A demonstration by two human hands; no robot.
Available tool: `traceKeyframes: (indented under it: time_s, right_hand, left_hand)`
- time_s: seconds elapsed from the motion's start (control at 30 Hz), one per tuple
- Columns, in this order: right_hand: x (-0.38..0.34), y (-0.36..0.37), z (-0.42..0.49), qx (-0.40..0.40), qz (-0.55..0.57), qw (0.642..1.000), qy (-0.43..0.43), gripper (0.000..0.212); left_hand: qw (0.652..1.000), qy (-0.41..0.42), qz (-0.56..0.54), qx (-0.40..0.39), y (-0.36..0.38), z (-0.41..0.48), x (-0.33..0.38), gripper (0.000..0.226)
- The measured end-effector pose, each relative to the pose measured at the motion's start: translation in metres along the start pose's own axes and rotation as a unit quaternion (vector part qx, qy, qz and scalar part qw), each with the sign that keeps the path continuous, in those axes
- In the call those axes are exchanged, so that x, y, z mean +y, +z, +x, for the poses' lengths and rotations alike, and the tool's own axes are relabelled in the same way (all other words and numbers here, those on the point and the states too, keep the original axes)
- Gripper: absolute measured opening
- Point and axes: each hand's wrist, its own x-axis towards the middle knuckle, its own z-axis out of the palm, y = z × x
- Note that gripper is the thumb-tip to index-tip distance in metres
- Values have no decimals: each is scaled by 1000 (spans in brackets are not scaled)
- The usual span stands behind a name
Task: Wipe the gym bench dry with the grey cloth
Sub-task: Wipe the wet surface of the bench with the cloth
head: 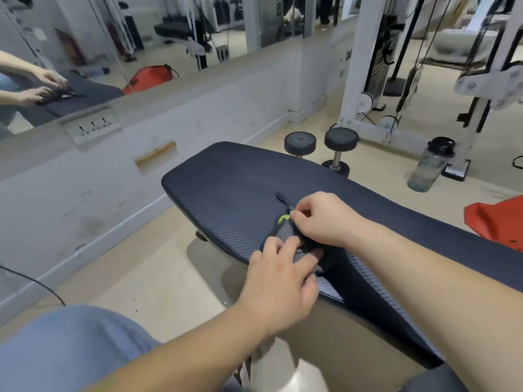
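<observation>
- Cloth, dark grey and soft, lies crumpled in a narrow bunch at mid-frame on the bench, close to the pad's lower edge. A bright green mark and a thin dark tab show at its upper end.
- Dark, almost navy, the bench pad has fine ribbing across it. It is rounded at the upper-left end and runs off toward the lower right.
- At the cloth's upper edge the right hand pinches the fabric, thumb and forefinger curled tight on it.
- On the lower end the left hand rests with fingers stretched and spread, pressing the fabric to the pad without curling round it.
- Between them the two hands cover much of the cloth, so its full outline cannot be told.
- Just above the bench, at upper middle, two dumbbells with round black heads stand on the pale floor.
- To their right a clear bottle with a black cap stands beside the white cable machine.
- At the right edge a red bag shows past the pad.
- Across the upper left a mirror reflects the hands and pad.
- In the lower left corner is a blue denim knee, with a thin black cable on the floor above it.
</observation>
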Motion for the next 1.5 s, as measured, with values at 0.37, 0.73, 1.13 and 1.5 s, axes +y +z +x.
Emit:
traceKeyframes:
  time_s: [0.37, 0.73, 1.13, 1.5]
  right_hand:
    - [-24, -1, -11, -15, 33, 999, -37, 38]
    - [-50, 8, -13, -22, 50, 997, -51, 37]
    - [-79, 43, 36, 33, 93, 994, -40, 40]
    - [-107, 57, 181, -55, -158, 985, -46, 31]
  left_hand:
    - [851, -468, -206, 122, 1, 4, -63, 43]
    - [787, -482, -348, 166, 9, 0, 20, 40]
    - [790, -548, -274, 32, -12, 49, -167, 56]
    - [865, -474, -166, -9, -13, 113, -331, 49]
